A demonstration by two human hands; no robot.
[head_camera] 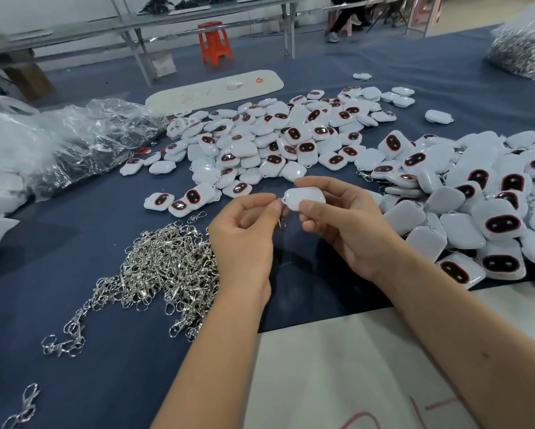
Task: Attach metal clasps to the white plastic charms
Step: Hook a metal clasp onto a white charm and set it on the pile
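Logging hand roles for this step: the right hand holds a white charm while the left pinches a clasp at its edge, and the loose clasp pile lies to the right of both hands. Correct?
Not quite. The head view shows the loose clasp pile lying left of both hands, beside the left hand. The rest stands: the right hand holds the white charm; the left pinches a clasp.

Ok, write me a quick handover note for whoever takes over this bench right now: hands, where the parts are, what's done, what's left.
Left hand: pinches a metal clasp at the end of the held charm.
Right hand: grips one white charm, plain side up, above the blue table.
Loose clasps: pile to the left of the hands.
Charms: central heap looks mostly unclasped; right-hand heap shows a few clasps, probably the finished ones.
Done: cannot tell if this clasp is fully on.
Left: finish it, then work through the central heap.
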